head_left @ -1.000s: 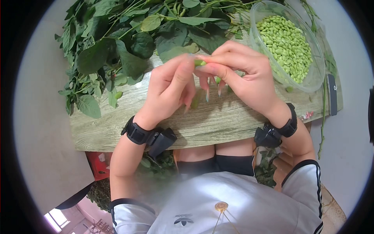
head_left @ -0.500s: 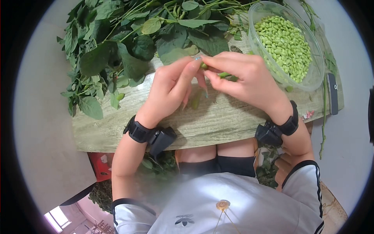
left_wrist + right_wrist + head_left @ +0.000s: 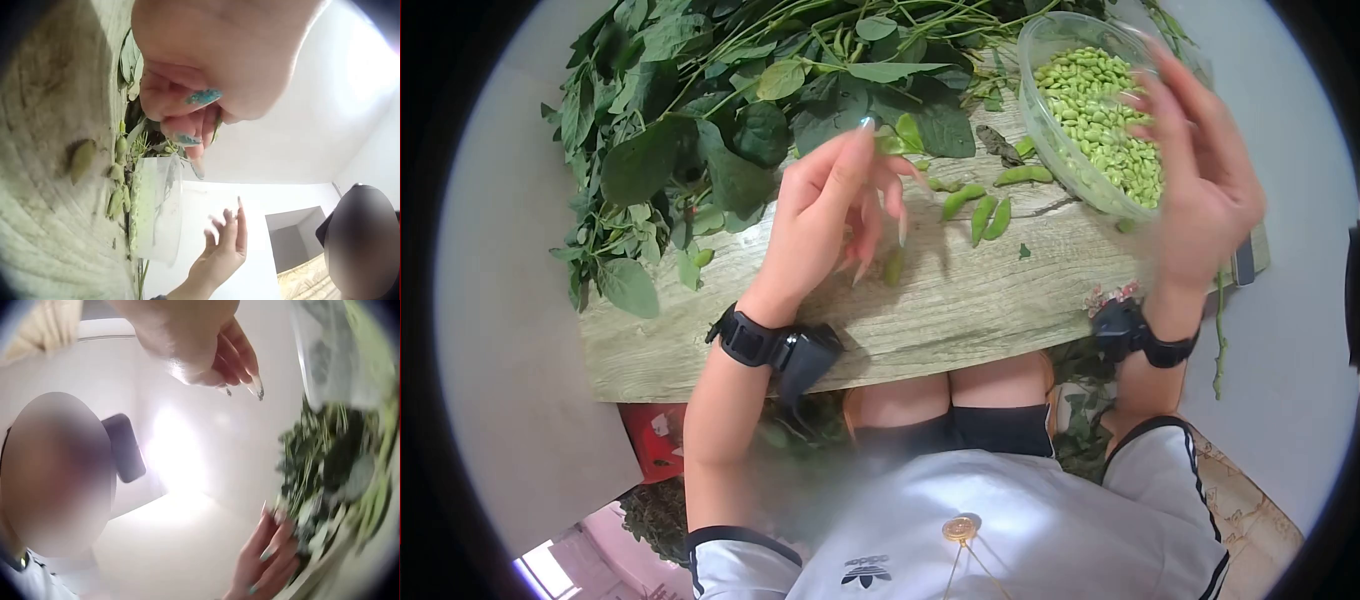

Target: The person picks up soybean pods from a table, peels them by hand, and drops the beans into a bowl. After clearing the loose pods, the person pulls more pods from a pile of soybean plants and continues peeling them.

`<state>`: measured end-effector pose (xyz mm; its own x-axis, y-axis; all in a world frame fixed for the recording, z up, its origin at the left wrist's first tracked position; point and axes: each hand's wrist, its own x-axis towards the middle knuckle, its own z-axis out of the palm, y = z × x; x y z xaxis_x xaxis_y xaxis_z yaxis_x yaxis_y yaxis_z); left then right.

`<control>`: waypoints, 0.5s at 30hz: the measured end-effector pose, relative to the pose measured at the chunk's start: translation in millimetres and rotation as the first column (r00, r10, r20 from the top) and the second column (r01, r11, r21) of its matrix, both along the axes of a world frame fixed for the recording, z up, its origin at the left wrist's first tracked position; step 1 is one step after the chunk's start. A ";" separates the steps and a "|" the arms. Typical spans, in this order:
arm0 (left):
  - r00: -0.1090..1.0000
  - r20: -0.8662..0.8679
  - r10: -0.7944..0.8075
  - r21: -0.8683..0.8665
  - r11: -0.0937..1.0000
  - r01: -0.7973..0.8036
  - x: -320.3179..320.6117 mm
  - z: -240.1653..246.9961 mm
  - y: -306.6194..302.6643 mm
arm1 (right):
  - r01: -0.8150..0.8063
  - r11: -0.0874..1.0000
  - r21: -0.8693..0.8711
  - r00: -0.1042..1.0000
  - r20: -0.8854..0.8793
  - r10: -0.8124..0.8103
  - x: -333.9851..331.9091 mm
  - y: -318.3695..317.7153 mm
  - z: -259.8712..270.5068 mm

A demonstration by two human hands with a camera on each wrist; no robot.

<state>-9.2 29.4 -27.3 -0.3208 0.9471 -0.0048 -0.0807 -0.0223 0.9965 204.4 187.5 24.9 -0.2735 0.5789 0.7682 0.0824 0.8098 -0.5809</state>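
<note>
My left hand [image 3: 835,200] is over the table in front of the leaf pile, thumb and forefinger pinching a green soybean pod [image 3: 890,145]. Only a sliver of the pod shows past the fingers in the left wrist view. My right hand [image 3: 1205,180] is raised at the right side of a clear plastic tub [image 3: 1034,120], its fingers blurred, loosely extended and holding nothing. Shelled green beans [image 3: 1095,110] fill much of the tub. Several whole pods [image 3: 985,215] lie on the tabletop between the left hand and the tub.
A large heap of leafy bean stalks [image 3: 690,130] covers the table's far left and back. A single pod [image 3: 82,161] lies under the left hand. At the right edge, a dark phone-like object [image 3: 1245,262] is partly hidden by the right arm. The table's front edge [image 3: 880,378] runs above the person's lap.
My right hand has left the left hand's fingertips and swung right to the tub, its fingers loosening. The left hand stays nearly in place, still pinching a pod. Pods on the table are now uncovered.
</note>
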 end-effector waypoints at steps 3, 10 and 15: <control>0.998 0.061 -0.009 0.001 1.000 0.009 0.5 1.3 -1.0 | 0.270 0.962 -0.033 0.949 0.179 -0.260 28.3 6.5 1.0; 0.986 -0.010 -0.166 0.156 0.974 0.165 -0.4 -5.8 -9.1 | -0.239 0.899 -0.367 0.879 0.312 0.361 -4.5 -55.3 0.5; 0.960 -0.253 -0.121 0.230 0.956 0.181 0.7 0.4 -12.5 | -0.491 0.676 -0.550 0.652 0.283 0.703 -60.3 -52.0 -9.0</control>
